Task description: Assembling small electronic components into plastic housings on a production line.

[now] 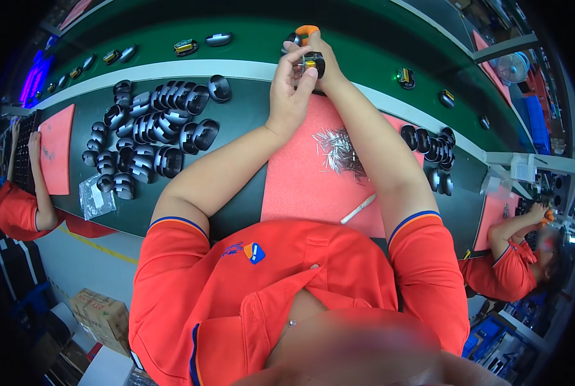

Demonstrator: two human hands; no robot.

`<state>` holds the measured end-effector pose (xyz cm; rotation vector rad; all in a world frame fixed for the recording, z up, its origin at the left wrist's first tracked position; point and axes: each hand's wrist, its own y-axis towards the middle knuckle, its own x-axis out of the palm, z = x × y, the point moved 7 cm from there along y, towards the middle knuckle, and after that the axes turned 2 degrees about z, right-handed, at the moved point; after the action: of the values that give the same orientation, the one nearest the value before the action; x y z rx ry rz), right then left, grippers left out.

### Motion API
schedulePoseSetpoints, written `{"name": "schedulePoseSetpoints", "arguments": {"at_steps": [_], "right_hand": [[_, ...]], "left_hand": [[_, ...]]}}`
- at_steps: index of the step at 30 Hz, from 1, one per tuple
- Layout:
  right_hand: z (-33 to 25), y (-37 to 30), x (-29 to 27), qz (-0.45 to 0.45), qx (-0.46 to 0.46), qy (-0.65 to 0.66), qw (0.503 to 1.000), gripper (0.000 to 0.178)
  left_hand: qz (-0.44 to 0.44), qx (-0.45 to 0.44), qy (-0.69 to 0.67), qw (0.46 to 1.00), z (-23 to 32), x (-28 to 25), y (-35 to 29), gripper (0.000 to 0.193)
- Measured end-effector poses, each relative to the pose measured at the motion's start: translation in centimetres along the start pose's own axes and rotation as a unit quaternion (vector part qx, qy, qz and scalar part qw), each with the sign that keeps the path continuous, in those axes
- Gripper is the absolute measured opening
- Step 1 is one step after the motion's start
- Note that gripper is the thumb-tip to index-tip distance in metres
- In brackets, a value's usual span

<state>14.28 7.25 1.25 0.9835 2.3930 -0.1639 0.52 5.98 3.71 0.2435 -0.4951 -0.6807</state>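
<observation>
Both my hands are close together at the far side of the bench, over the edge of the green belt. My left hand (pixel 288 96) pinches a small black device (pixel 312 63) with a yellow part inside, between thumb and fingers. Just beyond it, my right hand (pixel 328 59) is closed around a curved orange object (pixel 308 30); its kind is hard to make out. The fingers of both hands partly hide each other. A dark rounded shell (pixel 292 41) shows beside the orange object. Below my forearms, a pink mat (pixel 294 186) carries a heap of thin metal pins (pixel 340 152).
Rows of black curved shells (pixel 162 125) cover the bench at left, near a clear plastic bag (pixel 97 196). More shells (pixel 436 148) sit at right. A white pen-like stick (pixel 358 210) lies on the mat. Several devices (pixel 186 47) rest along the belt. Co-workers sit on both sides.
</observation>
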Motion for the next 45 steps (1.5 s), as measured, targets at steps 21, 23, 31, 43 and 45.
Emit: {"name": "schedulePoseSetpoints", "arguments": {"at_steps": [21,23,31,43,45], "right_hand": [[-1.5,-10.7,-10.2,0.090,-0.138,-0.069,0.984,0.045],[-1.5,-10.7,-9.9,0.094,-0.144,-0.089,0.981,0.044],[-2.3,-11.0,-10.3,0.138,-0.155,-0.137,0.968,0.042],[-2.4,-11.1,-10.4,0.160,-0.179,-0.175,0.955,0.041],[-2.5,-11.0,-10.5,0.156,-0.173,-0.174,0.957,0.043]], "left_hand": [[-0.029,-0.255,-0.086,0.963,-5.0,1.7,-1.2,0.042],[-0.027,-0.252,-0.089,0.963,-5.0,1.6,-1.3,0.041],[-0.025,-0.252,-0.099,0.962,-4.8,1.6,-1.2,0.040],[-0.025,-0.250,-0.093,0.963,-4.8,1.5,-1.2,0.041],[-0.019,-0.249,-0.094,0.964,-4.8,1.4,-1.2,0.041]]}}
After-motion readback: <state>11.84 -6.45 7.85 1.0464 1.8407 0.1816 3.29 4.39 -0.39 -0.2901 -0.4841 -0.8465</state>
